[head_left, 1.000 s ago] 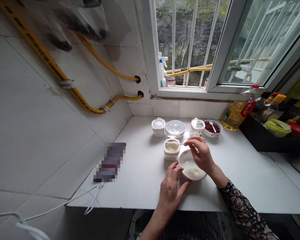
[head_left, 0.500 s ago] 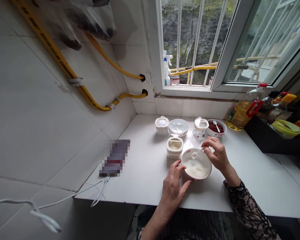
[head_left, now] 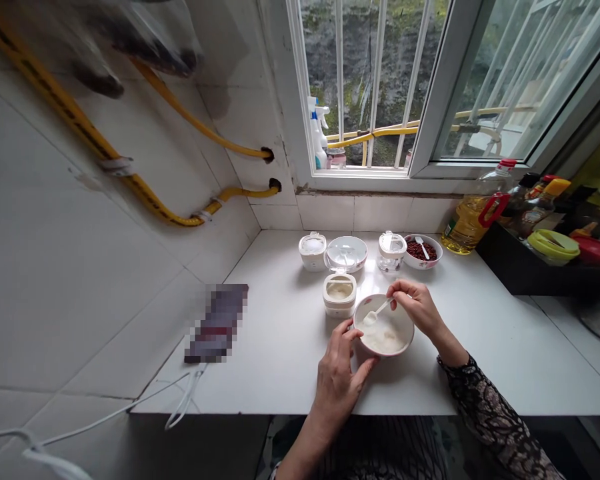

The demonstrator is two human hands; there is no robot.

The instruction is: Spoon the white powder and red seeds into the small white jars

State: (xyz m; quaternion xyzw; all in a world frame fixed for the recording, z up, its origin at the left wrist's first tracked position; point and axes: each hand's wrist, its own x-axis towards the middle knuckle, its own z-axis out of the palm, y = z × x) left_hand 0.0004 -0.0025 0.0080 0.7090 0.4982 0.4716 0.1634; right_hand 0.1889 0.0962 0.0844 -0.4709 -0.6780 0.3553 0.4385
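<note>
Your spoon point(head_left: 377, 313) has moved from the jar point(head_left: 340, 309) into the bowl point(head_left: 405, 321), probably light, best held by the handle your right hand point(head_left: 420, 312) pinches, while your left hand point(head_left: 337, 373) grips the bowl's side.

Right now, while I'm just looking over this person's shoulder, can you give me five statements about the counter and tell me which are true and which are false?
1. The left hand holds the side of the white bowl. True.
2. The right hand is empty. False: it holds a white spoon by the handle.
3. The scoop of that spoon is inside the rim of the white bowl as seen from above. True.
4. The small jar nearest the white bowl stands open. True.
5. The bowl of dark red pieces stands to the right of the yellow oil bottle in the picture. False: it stands to the left of it.
</note>
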